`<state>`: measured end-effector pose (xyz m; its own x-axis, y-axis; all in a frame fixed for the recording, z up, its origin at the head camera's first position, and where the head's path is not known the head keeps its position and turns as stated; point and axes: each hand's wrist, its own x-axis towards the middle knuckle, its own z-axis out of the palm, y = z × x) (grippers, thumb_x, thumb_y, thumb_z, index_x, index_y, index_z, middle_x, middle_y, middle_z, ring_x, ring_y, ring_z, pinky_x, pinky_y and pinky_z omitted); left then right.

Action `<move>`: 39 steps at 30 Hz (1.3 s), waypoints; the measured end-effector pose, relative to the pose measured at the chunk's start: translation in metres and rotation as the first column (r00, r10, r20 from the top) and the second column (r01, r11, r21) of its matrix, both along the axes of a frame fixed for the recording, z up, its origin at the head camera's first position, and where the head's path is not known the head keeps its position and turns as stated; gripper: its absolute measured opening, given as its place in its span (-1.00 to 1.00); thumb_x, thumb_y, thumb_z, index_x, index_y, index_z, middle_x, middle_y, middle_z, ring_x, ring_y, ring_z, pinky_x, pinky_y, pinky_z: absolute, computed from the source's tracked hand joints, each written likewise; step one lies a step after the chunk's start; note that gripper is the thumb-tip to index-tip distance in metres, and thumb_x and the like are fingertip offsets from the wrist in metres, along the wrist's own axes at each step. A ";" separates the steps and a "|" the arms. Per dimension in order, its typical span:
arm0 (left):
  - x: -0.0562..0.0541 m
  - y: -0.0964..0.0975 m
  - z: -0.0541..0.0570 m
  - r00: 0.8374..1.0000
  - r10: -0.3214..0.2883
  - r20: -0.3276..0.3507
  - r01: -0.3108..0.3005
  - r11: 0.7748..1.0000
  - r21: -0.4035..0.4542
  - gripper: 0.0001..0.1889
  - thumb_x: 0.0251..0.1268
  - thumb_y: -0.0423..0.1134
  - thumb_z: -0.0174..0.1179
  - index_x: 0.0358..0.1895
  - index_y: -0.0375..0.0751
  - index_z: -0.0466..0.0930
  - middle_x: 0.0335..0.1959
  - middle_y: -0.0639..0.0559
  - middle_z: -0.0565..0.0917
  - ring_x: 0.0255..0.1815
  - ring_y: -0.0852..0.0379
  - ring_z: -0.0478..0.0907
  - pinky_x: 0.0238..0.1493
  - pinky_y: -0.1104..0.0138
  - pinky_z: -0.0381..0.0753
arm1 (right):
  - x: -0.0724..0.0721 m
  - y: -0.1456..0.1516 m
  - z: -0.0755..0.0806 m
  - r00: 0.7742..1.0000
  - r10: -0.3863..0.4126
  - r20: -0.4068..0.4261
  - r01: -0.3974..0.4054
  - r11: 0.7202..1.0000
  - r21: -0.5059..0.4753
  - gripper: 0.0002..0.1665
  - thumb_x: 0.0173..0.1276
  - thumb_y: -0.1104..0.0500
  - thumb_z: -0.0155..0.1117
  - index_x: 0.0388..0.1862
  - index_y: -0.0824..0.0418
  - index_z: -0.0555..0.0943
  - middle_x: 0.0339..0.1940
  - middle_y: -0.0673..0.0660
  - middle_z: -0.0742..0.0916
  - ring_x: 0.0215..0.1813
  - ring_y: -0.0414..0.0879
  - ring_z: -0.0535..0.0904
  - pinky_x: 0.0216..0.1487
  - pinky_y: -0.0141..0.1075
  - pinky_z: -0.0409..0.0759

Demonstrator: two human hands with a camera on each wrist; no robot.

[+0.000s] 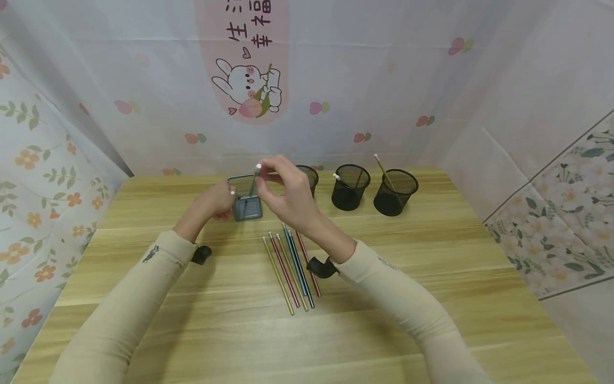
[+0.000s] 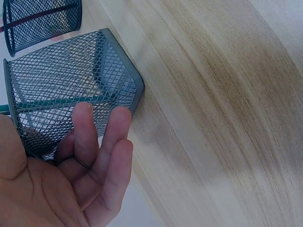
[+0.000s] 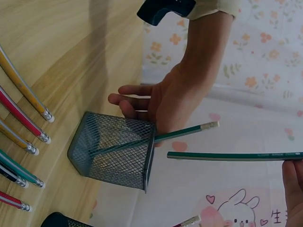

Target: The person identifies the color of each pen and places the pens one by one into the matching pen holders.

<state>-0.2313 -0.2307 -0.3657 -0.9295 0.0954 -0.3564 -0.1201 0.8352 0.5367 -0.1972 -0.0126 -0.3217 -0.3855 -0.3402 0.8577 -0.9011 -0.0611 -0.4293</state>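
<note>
A square mesh pencil holder (image 1: pixel 247 209) stands at the back left of the table. One green pencil (image 3: pixel 184 132) leans inside it, its white eraser end sticking out over the rim. My left hand (image 1: pixel 213 202) is at the holder's left side; in the left wrist view, thumb and forefinger close on its rim and wall, the other fingers (image 2: pixel 113 161) loosely bent. Above the opening, my right hand (image 1: pixel 290 189) pinches another green pencil (image 3: pixel 227 156) near its eraser end. That pencil's lower end is just outside the rim in the right wrist view.
Three round black mesh holders stand right of the square one: one partly behind my right hand (image 1: pixel 314 184), a middle one (image 1: pixel 350 192) and a right one (image 1: pixel 395 197) with a gold pencil (image 1: pixel 384 170). Several loose pencils (image 1: pixel 290 272) lie mid-table. A printed curtain (image 1: pixel 336 69) hangs behind.
</note>
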 end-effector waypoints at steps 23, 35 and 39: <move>-0.003 -0.003 -0.002 1.000 -0.007 0.015 0.007 1.000 0.013 -0.44 0.70 -0.18 -0.48 0.00 -0.53 0.53 -0.50 -0.23 0.66 -0.42 -0.17 0.67 -0.35 0.10 0.68 | -0.017 -0.019 -0.029 0.999 -0.019 -0.049 0.029 0.976 0.216 -0.84 0.40 0.51 0.16 -0.07 0.42 0.53 -0.15 0.22 0.58 -0.06 -0.02 0.58 0.02 -0.42 0.55; -0.003 -0.004 -0.002 1.000 -0.012 0.026 0.012 1.000 0.016 -0.47 0.70 -0.21 -0.45 0.12 -0.51 0.51 -0.46 -0.23 0.66 -0.38 -0.18 0.67 -0.30 0.07 0.68 | -0.021 -0.025 -0.043 0.998 -0.054 -0.013 0.055 0.949 0.311 -0.82 0.41 0.52 0.17 -0.05 0.41 0.53 -0.13 0.24 0.61 -0.06 0.03 0.62 0.04 -0.47 0.53; -0.003 -0.004 -0.002 1.000 -0.014 0.021 0.014 1.000 0.021 -0.47 0.70 -0.22 -0.44 0.16 -0.54 0.50 -0.47 -0.23 0.66 -0.40 -0.18 0.67 -0.31 0.07 0.68 | -0.022 -0.027 -0.045 0.996 -0.092 0.022 0.078 0.933 0.351 -0.82 0.42 0.51 0.16 -0.04 0.40 0.54 -0.12 0.22 0.61 -0.05 0.01 0.62 0.03 -0.48 0.53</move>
<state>-0.2339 -0.2343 -0.3681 -0.9202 0.1156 -0.3741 -0.1203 0.8256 0.5512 -0.2191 -0.0394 -0.3670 -0.4560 -0.5802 0.6749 -0.8790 0.1750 -0.4435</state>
